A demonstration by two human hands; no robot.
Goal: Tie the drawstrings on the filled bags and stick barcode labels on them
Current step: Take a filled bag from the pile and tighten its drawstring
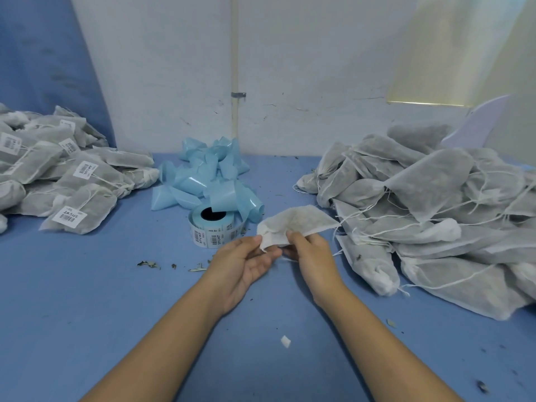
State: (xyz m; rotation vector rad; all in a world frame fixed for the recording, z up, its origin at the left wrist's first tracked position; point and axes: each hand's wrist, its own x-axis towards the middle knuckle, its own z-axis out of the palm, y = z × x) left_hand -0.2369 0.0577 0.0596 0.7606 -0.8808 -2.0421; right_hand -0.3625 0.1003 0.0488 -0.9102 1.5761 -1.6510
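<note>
Head view: both hands meet at the middle of the blue table, holding one white mesh bag just above the surface. The left hand lies palm up with its fingers only slightly bent; its thumb and fingertips pinch the bag's near left corner. The right hand is turned knuckles up, its fingers curled tightly on the bag's near edge with the thumb pressed on top. The two hands sit close together, almost touching.

The bag is pale, thin and crumpled, spread out to a point on its right side, with faint greenish filling showing through the cloth. A thin drawstring trails loose from its near right side.

Just left of the bag stands a roll of barcode labels, and behind it, toward the far wall, lies a heap of blue backing strip. At the far left is a pile of labelled bags; at the right, a bigger pile of unlabelled bags with loose strings. Leaf crumbs lie near the left hand.
</note>
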